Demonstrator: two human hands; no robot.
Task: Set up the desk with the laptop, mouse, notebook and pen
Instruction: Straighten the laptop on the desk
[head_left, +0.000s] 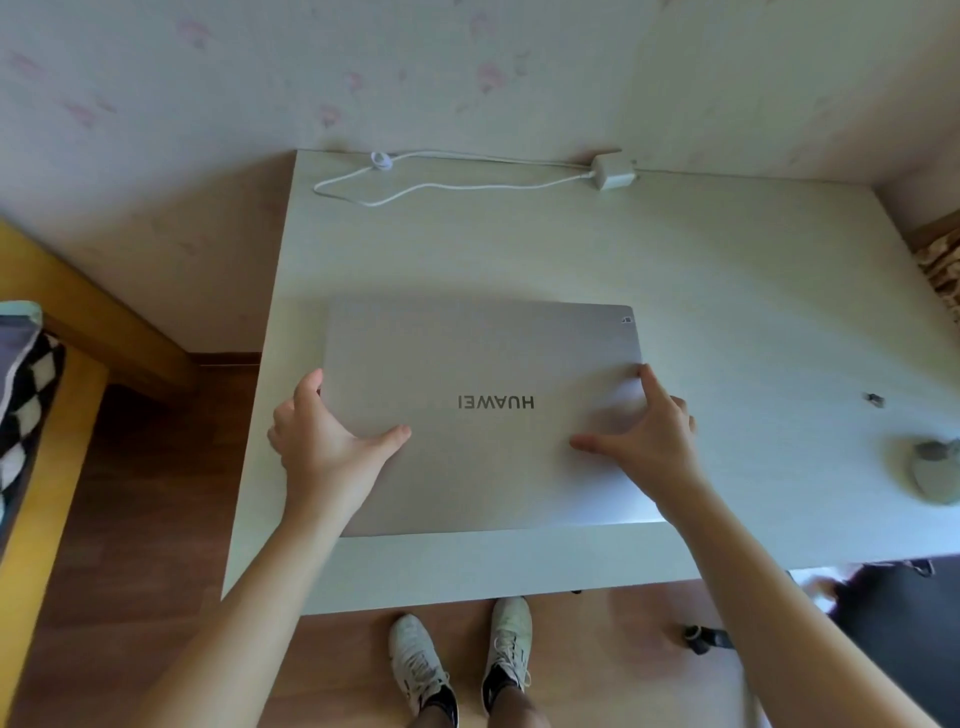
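A closed silver laptop (483, 364) lies flat on the white desk (727, 291), its logo upside down to me. My left hand (324, 441) grips its left edge, thumb on the lid and fingers around the side. My right hand (649, 441) holds the right edge the same way. A grey mouse (932, 470) rests at the desk's far right, cut off by the frame edge. No notebook or pen is in view.
A white charger brick (613, 171) with a looped cable (415, 189) lies along the back edge by the wall. A small dark object (875, 399) sits above the mouse. A wooden bench (78, 332) stands at left. My shoes (462, 660) are below the front edge.
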